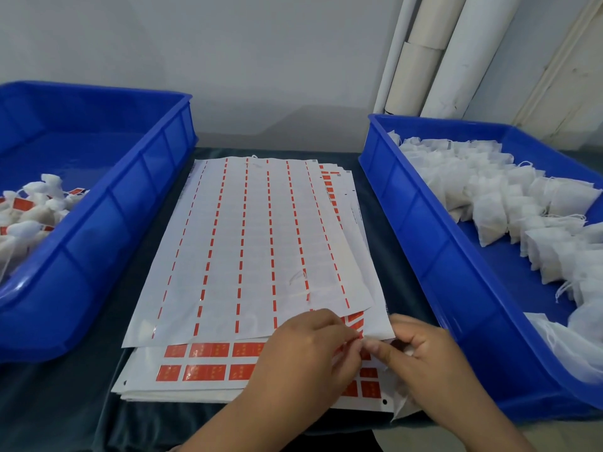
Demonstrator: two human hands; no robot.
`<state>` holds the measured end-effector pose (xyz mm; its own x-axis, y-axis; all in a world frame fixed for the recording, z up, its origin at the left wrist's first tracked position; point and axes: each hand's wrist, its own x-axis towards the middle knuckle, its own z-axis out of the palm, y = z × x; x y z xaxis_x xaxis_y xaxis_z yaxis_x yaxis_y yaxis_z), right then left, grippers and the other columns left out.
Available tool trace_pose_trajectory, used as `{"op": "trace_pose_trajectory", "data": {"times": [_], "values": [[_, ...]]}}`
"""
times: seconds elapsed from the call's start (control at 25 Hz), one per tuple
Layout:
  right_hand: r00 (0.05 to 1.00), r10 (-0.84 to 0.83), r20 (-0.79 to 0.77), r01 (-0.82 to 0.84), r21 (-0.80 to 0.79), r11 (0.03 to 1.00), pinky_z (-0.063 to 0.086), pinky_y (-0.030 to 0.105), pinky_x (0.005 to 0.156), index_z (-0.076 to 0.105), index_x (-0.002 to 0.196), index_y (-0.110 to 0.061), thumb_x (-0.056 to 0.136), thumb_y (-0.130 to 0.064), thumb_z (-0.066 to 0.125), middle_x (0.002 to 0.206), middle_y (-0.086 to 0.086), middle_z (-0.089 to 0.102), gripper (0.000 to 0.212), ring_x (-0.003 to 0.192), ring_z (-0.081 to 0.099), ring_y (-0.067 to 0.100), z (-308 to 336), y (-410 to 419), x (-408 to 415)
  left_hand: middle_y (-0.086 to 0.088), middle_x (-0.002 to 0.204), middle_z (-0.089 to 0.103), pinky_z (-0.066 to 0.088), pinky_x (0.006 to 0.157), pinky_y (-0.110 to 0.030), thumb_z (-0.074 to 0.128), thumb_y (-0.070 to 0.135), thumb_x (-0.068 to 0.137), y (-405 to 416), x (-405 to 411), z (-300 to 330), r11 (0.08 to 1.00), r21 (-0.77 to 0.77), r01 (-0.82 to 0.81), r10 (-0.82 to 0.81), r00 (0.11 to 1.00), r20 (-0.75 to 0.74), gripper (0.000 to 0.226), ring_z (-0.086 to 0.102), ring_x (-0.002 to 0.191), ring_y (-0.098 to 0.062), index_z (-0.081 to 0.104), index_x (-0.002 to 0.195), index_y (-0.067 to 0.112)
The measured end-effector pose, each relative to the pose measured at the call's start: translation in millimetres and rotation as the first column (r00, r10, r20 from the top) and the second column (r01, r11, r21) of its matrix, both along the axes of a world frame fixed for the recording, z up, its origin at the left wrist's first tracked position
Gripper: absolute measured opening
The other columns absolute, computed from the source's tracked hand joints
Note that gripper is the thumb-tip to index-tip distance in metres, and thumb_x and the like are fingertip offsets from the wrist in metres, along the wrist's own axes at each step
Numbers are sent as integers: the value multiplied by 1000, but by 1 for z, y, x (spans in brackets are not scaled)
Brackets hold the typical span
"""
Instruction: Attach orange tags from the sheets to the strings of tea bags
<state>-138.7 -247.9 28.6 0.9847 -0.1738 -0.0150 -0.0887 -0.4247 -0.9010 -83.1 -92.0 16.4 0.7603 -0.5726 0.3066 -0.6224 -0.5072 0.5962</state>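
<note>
The stack of tag sheets (248, 243) fills the dark table (65, 402) between the left blue bin (107, 203) and the right blue bin (421, 223), leaving narrow strips beside it, bare cloth at near left, and both hands apparently crowding its near right corner.

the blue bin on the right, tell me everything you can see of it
The blue bin on the right is a shallow, glossy plastic tray with ribbed outer walls and a rolled rim. It sits on the dark cloth, right of the tag sheets, angled away. Untagged white tea bags with loose strings lie inside it. Neither hand touches it.
</note>
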Motion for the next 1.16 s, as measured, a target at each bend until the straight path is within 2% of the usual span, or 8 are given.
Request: {"op": "trace_pose_trajectory", "data": {"times": [0.2,0.32,0.48,0.64,0.72,0.8,1.0,1.16], "values": [[1000,19,22,-18,-13,1000,53,15,67,73,82,-31,66,-44,61,88,-14,69,25,82,66,1,-1,-2,0,28,94,59,34,62,3,53,53,84,4,7,-10,999,-33,25,-27,997,-73,30,47,75,18,66,109,42],[1000,27,9,-27,-30,999,52,12,66,69,82,-37,67,-45,58,90,-20,67,21,83,65,-2,0,2,1,26,90,61,35,60,1,54,51,86,3,7,-6,999,-23,33,-35,995,-96,27,49,70,14,68,105,40],[1000,31,6,-31,-23,999,52,11,68,68,84,-39,64,-49,57,91,-22,67,25,84,64,-3,2,5,2,23,77,64,29,54,2,56,44,82,5,7,-1,999,6,35,-35,999,10,23,46,56,8,75,87,32],[1000,21,17,-22,30,999,55,18,68,73,84,-29,67,-44,61,88,-12,70,26,82,67,4,0,1,0,37,70,44,36,69,4,52,47,84,4,9,-7,996,-91,-25,13,991,-132,19,45,91,21,67,87,36],[1000,6,-6,-6,79,997,55,19,66,75,81,-27,72,-34,65,86,-10,72,15,80,68,6,-2,0,-2,35,71,43,35,70,5,53,43,87,4,8,-10,994,-93,-59,42,984,-174,9,43,92,22,54,78,41],[999,2,-36,2,112,994,54,18,63,76,78,-29,78,-21,68,83,-7,73,11,77,69,8,-3,-1,-4,33,75,44,38,64,3,50,42,89,3,7,-12,992,-70,-106,88,971,-224,18,48,85,18,45,71,42],[995,-55,-86,66,122,990,53,14,61,75,77,-36,70,-33,65,82,-13,73,13,76,68,2,-3,-8,-11,27,79,55,41,48,-3,50,36,92,6,14,-12,938,-94,-333,252,843,-476,18,57,67,6,51,74,41],[984,-94,-150,110,106,988,57,22,64,72,79,-47,78,-28,66,82,-8,74,20,77,68,5,-9,-12,-15,19,71,64,39,40,-5,46,33,94,11,20,-11,823,-149,-549,299,640,-708,22,62,62,-2,60,78,30]]}}
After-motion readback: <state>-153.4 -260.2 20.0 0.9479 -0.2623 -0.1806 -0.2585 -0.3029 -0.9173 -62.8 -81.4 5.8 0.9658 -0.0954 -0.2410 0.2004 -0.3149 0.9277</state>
